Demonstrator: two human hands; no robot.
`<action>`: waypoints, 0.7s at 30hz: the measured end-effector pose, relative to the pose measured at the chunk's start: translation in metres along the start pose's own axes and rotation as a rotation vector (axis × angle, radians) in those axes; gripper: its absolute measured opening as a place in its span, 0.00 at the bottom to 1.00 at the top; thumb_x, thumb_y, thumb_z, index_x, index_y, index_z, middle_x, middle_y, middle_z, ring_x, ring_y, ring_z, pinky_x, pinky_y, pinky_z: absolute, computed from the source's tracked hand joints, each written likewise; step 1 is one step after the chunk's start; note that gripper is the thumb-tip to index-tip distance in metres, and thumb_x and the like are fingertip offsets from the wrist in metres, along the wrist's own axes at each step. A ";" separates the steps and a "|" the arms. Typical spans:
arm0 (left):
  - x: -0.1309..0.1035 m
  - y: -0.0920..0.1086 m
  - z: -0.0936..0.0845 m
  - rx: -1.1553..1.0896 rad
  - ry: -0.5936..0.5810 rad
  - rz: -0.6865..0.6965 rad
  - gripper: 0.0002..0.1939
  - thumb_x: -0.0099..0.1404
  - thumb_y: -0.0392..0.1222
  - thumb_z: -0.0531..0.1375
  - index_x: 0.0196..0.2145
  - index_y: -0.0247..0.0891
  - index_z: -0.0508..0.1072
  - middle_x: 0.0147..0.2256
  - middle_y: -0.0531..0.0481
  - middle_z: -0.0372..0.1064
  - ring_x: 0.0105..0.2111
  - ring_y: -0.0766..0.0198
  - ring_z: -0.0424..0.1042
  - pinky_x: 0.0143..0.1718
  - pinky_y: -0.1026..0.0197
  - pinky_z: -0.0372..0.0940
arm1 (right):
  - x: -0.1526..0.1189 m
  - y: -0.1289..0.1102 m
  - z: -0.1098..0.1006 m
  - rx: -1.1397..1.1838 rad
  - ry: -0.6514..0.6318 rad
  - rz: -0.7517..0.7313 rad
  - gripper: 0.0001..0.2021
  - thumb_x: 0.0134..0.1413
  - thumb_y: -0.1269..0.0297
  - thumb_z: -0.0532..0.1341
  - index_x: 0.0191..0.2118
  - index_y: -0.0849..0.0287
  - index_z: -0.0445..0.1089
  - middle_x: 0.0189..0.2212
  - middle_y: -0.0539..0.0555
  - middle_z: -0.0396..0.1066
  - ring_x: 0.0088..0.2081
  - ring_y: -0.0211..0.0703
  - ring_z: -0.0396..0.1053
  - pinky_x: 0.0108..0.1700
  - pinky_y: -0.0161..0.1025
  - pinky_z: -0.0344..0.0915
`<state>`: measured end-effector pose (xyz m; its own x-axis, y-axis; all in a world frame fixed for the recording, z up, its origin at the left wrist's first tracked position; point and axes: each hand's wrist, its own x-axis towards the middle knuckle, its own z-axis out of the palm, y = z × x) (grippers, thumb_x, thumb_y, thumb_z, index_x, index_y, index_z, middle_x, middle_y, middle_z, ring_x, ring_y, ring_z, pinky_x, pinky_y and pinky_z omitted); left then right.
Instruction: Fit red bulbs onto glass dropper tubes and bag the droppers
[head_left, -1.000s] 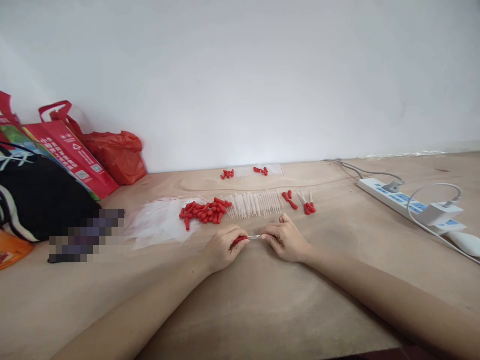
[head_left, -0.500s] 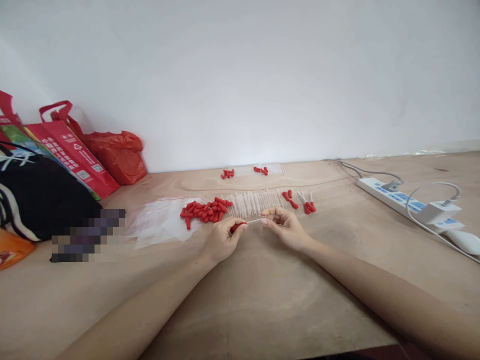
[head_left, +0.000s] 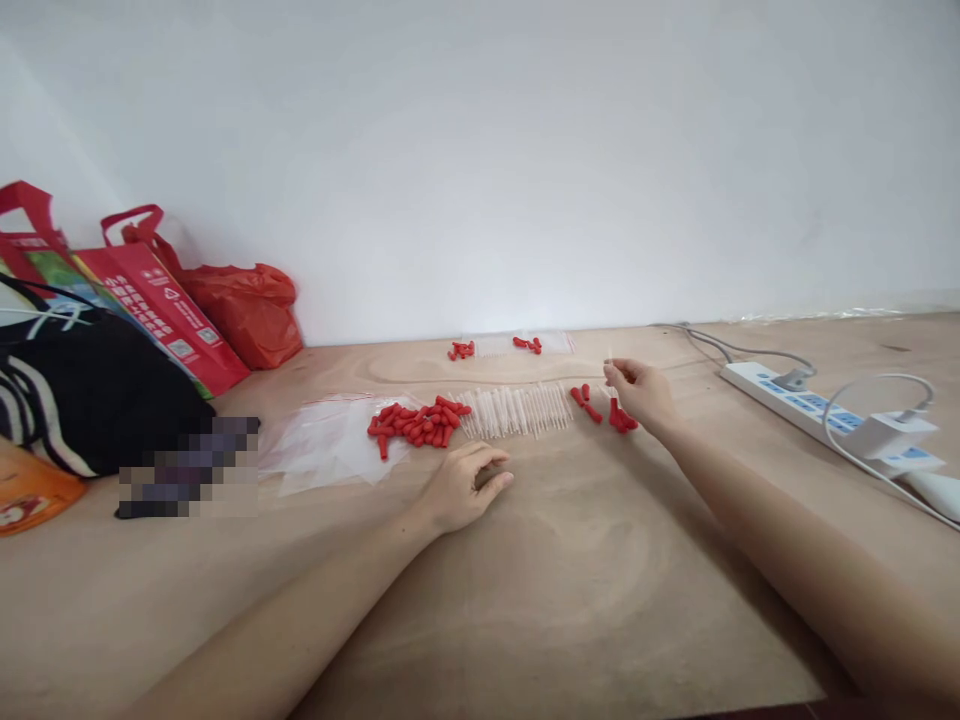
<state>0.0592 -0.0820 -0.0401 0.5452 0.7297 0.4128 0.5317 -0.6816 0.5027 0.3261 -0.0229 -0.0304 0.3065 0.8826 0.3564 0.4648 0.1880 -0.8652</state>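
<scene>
My left hand (head_left: 466,487) rests over the table, holding nothing, its thumb and curled fingers apart. Pinched in my right hand (head_left: 639,388) is a dropper, its clear tube showing faintly at the fingertips; my fingers hide part of it. Just below that hand lie droppers with red bulbs (head_left: 622,418), so the held one's bulb is hard to tell apart. Loose red rubber bulbs (head_left: 587,402) are to their left. A row of clear thin tubes (head_left: 517,410) spreads across the middle, beside a heap of red rubber bulbs (head_left: 416,422).
Clear plastic bags (head_left: 322,440) lie left of the heap. Farther back are another clear bag (head_left: 556,343) and small red bulb groups (head_left: 462,350). A power strip (head_left: 787,395) with plugs and cables is on the right. Red bags (head_left: 161,310) and a black bag (head_left: 97,390) stand left.
My right hand has moved right and away from me with the dropper, to the droppers lying there. My left hand has let go of its red bulb and opened.
</scene>
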 end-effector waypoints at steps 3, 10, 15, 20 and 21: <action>0.001 -0.003 0.001 0.040 -0.011 -0.006 0.08 0.58 0.40 0.55 0.34 0.35 0.70 0.31 0.48 0.69 0.32 0.63 0.68 0.35 0.61 0.63 | 0.019 0.017 -0.011 -0.420 -0.003 0.070 0.17 0.48 0.54 0.52 0.38 0.60 0.69 0.30 0.56 0.71 0.33 0.45 0.66 0.35 0.40 0.57; 0.002 -0.006 -0.001 0.090 0.024 -0.044 0.06 0.57 0.39 0.56 0.32 0.36 0.71 0.30 0.48 0.69 0.32 0.62 0.67 0.36 0.60 0.62 | 0.024 0.026 0.004 -0.801 -0.081 0.088 0.19 0.46 0.52 0.53 0.39 0.58 0.68 0.31 0.56 0.72 0.39 0.50 0.65 0.43 0.47 0.49; 0.002 -0.006 -0.001 0.083 0.020 -0.021 0.06 0.58 0.38 0.55 0.32 0.36 0.71 0.30 0.48 0.69 0.32 0.63 0.66 0.35 0.60 0.62 | 0.017 0.017 0.003 -0.853 -0.078 -0.040 0.18 0.45 0.50 0.52 0.36 0.57 0.68 0.32 0.55 0.70 0.39 0.50 0.63 0.42 0.48 0.47; 0.001 -0.008 0.000 0.137 0.044 -0.016 0.05 0.58 0.37 0.55 0.31 0.36 0.71 0.30 0.49 0.69 0.32 0.63 0.65 0.36 0.59 0.60 | -0.001 0.005 0.001 -0.941 -0.210 -0.156 0.19 0.44 0.47 0.52 0.27 0.56 0.69 0.30 0.55 0.69 0.39 0.51 0.61 0.42 0.50 0.46; 0.001 -0.008 0.000 0.168 0.067 -0.018 0.05 0.58 0.37 0.55 0.31 0.36 0.71 0.30 0.49 0.68 0.32 0.62 0.64 0.36 0.59 0.60 | -0.004 0.004 0.002 -0.969 -0.228 -0.167 0.18 0.44 0.47 0.52 0.27 0.56 0.70 0.30 0.56 0.69 0.39 0.51 0.61 0.42 0.50 0.46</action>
<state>0.0550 -0.0758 -0.0438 0.4929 0.7401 0.4576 0.6449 -0.6637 0.3789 0.3255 -0.0246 -0.0356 0.0568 0.9574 0.2832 0.9931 -0.0250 -0.1149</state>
